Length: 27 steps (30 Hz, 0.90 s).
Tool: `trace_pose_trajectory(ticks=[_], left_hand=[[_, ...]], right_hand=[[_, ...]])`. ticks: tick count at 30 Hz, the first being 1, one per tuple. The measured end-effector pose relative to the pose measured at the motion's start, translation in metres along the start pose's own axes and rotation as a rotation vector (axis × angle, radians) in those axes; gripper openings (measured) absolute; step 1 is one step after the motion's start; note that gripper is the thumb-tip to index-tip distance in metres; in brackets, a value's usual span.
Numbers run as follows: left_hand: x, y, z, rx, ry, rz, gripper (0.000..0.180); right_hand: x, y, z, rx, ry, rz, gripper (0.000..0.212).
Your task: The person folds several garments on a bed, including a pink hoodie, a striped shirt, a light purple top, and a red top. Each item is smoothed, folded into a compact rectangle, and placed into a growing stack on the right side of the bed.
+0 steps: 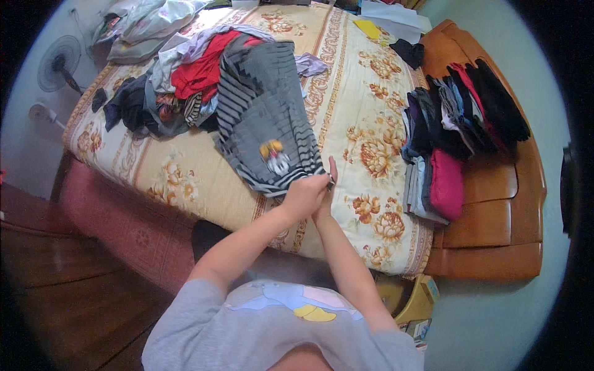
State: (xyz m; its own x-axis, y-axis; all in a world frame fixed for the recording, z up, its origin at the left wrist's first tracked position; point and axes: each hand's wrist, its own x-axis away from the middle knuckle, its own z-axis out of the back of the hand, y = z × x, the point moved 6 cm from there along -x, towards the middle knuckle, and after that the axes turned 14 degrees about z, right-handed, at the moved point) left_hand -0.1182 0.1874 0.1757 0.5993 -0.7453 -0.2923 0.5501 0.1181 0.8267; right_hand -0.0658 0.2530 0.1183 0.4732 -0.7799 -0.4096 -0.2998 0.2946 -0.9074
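Observation:
A grey garment (253, 117) with dark and pale stripes and a cartoon print lies spread on the bed, its lower right corner drawn toward me. My left hand (304, 196) is closed on that striped corner. Just right of it, partly covered by the left, my right hand (325, 204) touches the same corner with one finger stretched upward; its other fingers are mostly hidden. Behind and left of the garment sits a heap of loose clothes, among them a red cloth (201, 71) and dark pieces (133, 105).
The bed (365, 142) has a cream floral cover. Folded clothes (448, 117) stand in rows at the right against a wooden headboard (489, 216), with a pink folded piece (447, 185) in front. Plastic bags (151, 28) lie at the back left, near a fan (60, 62).

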Motion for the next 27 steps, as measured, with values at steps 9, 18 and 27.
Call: trace_pose_trajectory(ticks=[9, 18, 27], left_hand=[[0.058, -0.036, -0.005, 0.036, 0.038, 0.123, 0.036], [0.033, -0.03, 0.058, 0.481, -0.012, 0.31, 0.013], [0.025, 0.063, 0.148, 0.126, 0.005, 0.119, 0.018]], right_hand=[[0.014, -0.034, 0.062, 0.449, -0.172, 0.194, 0.024], [-0.005, -0.064, 0.077, 1.081, -0.283, 0.398, 0.02], [-0.015, -0.017, 0.118, 0.853, 0.177, 0.252, 0.016]])
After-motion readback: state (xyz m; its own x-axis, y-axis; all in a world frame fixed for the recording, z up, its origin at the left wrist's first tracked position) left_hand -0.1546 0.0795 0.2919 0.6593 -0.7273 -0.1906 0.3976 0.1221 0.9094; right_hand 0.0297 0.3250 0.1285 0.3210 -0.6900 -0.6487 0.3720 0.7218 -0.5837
